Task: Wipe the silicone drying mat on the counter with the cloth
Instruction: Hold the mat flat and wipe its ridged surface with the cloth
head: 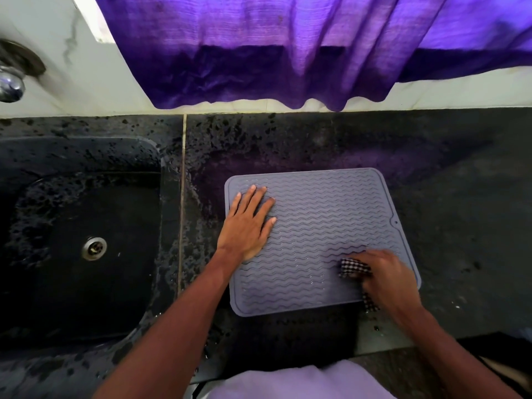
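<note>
**Caller:** Where's the mat, and where are you on it?

**Me:** The silicone drying mat (322,226) lies flat on the dark counter (460,197), just right of the sink (86,226) — I'm down at its near right corner with the cloth (352,267).

**Caller:** And the hands?

**Me:** My left hand (247,226) is spread flat, fingers straight, palm pressing the mat's left side and holding nothing. My right hand (388,280) is curled over the bunched checked cloth, fingers closed round it, pushing it onto the ribs. A tail of it trails out past the mat's near edge.

**Caller:** How do you make this pass count?

**Me:** I'd say run along the wavy ribs, not across them, so the cloth gets into the grooves. Left palm heavy so the mat can't creep on the wet stone, strokes overlapping and working away from me — most of the surface looks yet to be covered
</note>
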Motion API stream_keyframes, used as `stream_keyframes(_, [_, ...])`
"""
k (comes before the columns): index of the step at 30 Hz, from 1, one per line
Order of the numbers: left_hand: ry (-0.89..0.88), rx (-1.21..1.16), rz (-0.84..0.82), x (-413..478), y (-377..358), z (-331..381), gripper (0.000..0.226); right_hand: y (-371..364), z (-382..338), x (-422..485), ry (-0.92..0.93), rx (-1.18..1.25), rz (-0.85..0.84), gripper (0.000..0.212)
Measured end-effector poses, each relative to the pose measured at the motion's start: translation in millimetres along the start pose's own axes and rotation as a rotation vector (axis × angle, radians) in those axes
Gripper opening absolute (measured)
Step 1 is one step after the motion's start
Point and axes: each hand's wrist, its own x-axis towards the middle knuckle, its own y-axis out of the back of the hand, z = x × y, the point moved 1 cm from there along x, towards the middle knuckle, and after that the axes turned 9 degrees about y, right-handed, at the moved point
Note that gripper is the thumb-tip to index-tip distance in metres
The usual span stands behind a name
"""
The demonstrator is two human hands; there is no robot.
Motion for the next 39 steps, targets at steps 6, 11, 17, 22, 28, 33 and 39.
stream_keyframes(6, [0.005,-0.017,0.001,0,1,2,0.059,-17,-30,3,0.099,0.077,0.144,0.057])
stream_keyframes(11, [0.088,-0.042,0.021,5,-1,17,0.062,-44,-100,10,0.337,0.086,0.088,0.049])
stream_keyframes(17, [0.151,-0.072,0.056,1,0,28,0.061,-26,-39,15,0.268,0.060,0.010,0.047])
stream_keyframes(22, [0.150,-0.075,0.041,1,1,27,0.060,-3,36,2,0.060,0.047,0.053,0.048])
stream_keyframes(28, [0.173,-0.190,0.014,0,4,25,0.064,7,85,-6,-0.155,0.054,0.133,0.051])
stream_keyframes(33, [0.168,-0.084,-0.034,2,0,28,0.070,0,67,-5,-0.083,0.148,0.240,0.056])
stream_keyframes(39, [0.177,-0.056,-0.031,1,-2,28,0.069,-23,-24,11,0.324,0.156,0.104,0.047])
